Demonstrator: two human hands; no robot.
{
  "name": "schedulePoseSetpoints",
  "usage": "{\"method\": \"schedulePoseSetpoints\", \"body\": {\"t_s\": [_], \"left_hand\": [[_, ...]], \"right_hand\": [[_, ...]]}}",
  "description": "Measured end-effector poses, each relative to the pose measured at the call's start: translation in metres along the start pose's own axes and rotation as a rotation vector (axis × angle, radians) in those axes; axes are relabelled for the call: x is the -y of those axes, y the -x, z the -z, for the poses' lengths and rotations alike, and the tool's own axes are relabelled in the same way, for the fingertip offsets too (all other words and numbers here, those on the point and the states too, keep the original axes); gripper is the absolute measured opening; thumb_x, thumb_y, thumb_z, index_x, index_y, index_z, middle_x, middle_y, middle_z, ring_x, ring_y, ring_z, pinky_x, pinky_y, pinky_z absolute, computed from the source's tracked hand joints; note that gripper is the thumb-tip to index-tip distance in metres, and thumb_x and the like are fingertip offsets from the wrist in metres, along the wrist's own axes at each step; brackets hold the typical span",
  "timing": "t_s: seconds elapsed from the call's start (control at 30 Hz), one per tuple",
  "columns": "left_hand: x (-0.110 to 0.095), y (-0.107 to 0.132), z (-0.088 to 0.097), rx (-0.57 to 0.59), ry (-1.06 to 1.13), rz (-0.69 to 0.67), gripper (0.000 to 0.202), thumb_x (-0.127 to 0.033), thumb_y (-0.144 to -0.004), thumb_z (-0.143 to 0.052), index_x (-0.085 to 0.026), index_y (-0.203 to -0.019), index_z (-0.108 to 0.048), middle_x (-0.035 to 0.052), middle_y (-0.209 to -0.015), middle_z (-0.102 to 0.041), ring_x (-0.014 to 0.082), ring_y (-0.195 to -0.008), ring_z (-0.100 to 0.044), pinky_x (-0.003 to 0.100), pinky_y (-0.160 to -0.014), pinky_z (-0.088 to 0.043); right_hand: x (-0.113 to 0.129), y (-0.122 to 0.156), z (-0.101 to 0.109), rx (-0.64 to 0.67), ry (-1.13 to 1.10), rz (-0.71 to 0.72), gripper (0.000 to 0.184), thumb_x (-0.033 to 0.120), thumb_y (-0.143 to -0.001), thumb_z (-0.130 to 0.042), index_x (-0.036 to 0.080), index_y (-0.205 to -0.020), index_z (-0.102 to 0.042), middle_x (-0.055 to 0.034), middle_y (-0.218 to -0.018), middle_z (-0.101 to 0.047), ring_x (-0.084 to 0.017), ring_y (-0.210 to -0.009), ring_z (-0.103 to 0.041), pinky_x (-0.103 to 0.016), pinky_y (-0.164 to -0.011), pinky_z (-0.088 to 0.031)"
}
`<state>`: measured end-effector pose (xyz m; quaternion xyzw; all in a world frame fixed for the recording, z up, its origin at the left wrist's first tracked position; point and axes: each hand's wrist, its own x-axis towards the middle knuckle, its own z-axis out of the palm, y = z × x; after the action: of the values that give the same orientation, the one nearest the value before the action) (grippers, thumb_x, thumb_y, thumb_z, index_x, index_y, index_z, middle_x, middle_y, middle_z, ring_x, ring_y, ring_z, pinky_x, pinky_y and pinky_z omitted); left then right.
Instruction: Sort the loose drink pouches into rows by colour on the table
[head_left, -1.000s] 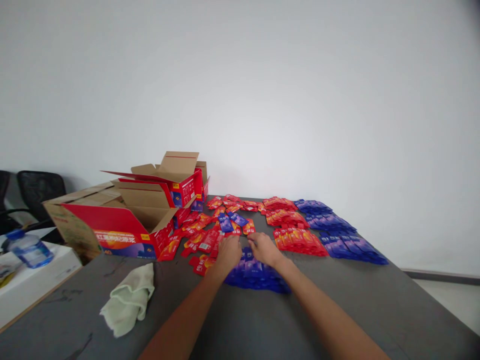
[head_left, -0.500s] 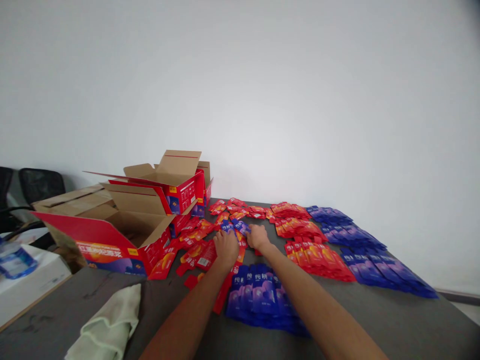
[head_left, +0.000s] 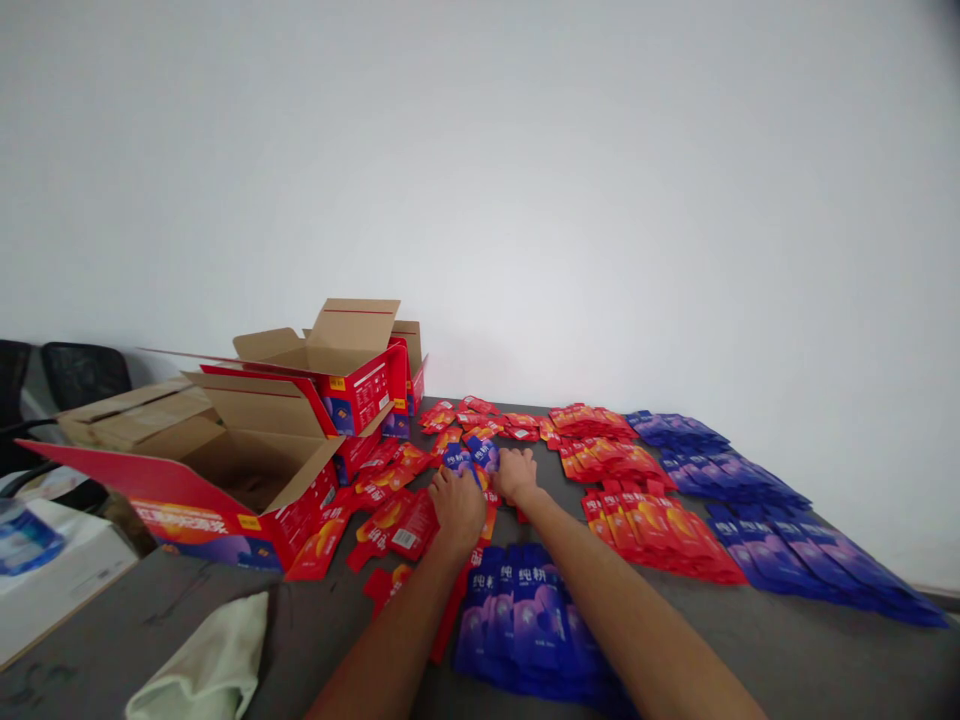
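Observation:
Both of my arms reach out over the dark table. My left hand (head_left: 459,506) has its fingers bent over the lower end of a small blue pouch (head_left: 457,458). Beside it, my right hand (head_left: 516,476) is closed at the edge of a second blue pouch (head_left: 484,454); its fingertips are partly hidden. Red pouches (head_left: 448,439) lie under and around these two. Between my forearms is a fanned stack of blue pouches (head_left: 536,622), partly covered by the right forearm. Flat red cartons (head_left: 411,528) are scattered left of my left hand.
Open red cardboard boxes (head_left: 274,535) line the left side. Rows of red pouches (head_left: 652,530) and blue pouches (head_left: 814,555) lie to the right. A pale cloth (head_left: 206,660) rests at the near left. Behind the table stands a white wall (head_left: 570,200).
The view has shifted slightly, so the right-hand rows appear farther right and lower. My hands stay at the two blue pouches, which lie side by side as before.

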<state>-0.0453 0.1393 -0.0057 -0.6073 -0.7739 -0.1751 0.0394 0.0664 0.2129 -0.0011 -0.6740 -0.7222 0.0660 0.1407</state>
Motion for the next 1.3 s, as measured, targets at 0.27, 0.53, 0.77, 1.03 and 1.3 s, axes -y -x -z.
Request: {"method": "schedulePoseSetpoints", "body": {"t_s": [0.27, 0.53, 0.77, 1.03, 1.3], "left_hand": [[-0.004, 0.010, 0.015, -0.037, 0.038, -0.035, 0.031, -0.027, -0.092, -0.044, -0.016, -0.106, -0.069, 0.0171, -0.116, -0.060, 0.0321, -0.113, -0.050, 0.042, -0.090, -0.038], [-0.002, 0.039, 0.056, 0.051, 0.207, -0.037, 0.034, -0.029, -0.095, -0.038, -0.017, -0.100, -0.069, 0.0134, -0.111, -0.068, 0.0275, -0.106, -0.059, 0.038, -0.087, -0.041], [-0.009, 0.081, 0.069, 0.287, 0.957, -0.068, 0.026, -0.034, -0.091, -0.048, -0.015, -0.096, -0.065, 0.0051, -0.082, -0.071, 0.0160, -0.075, -0.065, 0.023, -0.064, -0.045], [-0.022, 0.127, 0.073, 0.362, 1.261, -0.105, 0.047, -0.019, -0.076, -0.059, -0.016, -0.122, -0.051, -0.0052, -0.064, -0.061, 0.0103, -0.054, -0.056, 0.019, -0.053, -0.043], [-0.029, 0.143, 0.078, 0.377, 0.737, -0.256, 0.040, -0.017, -0.080, -0.052, -0.016, -0.118, -0.066, 0.0036, -0.082, -0.073, 0.0168, -0.075, -0.066, 0.025, -0.070, -0.046]], "right_hand": [[0.000, 0.011, 0.017, -0.074, -0.223, 0.011, 0.029, 0.018, -0.084, -0.061, 0.015, -0.113, -0.066, -0.0150, -0.115, -0.065, -0.024, -0.105, -0.062, -0.028, -0.088, -0.045], [-0.012, 0.060, 0.044, -0.150, -0.548, -0.039, 0.011, 0.023, -0.084, -0.062, 0.017, -0.089, -0.069, -0.0046, -0.086, -0.071, -0.018, -0.079, -0.066, -0.025, -0.074, -0.049], [-0.028, 0.144, 0.067, -0.147, -0.879, -0.003, 0.040, 0.054, -0.082, -0.061, 0.016, -0.093, -0.066, -0.0039, -0.079, -0.069, -0.017, -0.068, -0.064, -0.025, -0.060, -0.051], [-0.065, 0.226, 0.090, -0.123, -1.068, 0.135, 0.053, 0.053, -0.083, -0.063, 0.020, -0.124, -0.056, -0.0030, -0.086, -0.067, -0.020, -0.077, -0.064, -0.031, -0.073, -0.053], [-0.094, 0.261, 0.099, -0.034, -0.463, 0.222, 0.062, 0.034, -0.079, -0.070, 0.018, -0.137, -0.055, -0.0097, -0.114, -0.063, -0.025, -0.104, -0.058, -0.036, -0.096, -0.045]]}}
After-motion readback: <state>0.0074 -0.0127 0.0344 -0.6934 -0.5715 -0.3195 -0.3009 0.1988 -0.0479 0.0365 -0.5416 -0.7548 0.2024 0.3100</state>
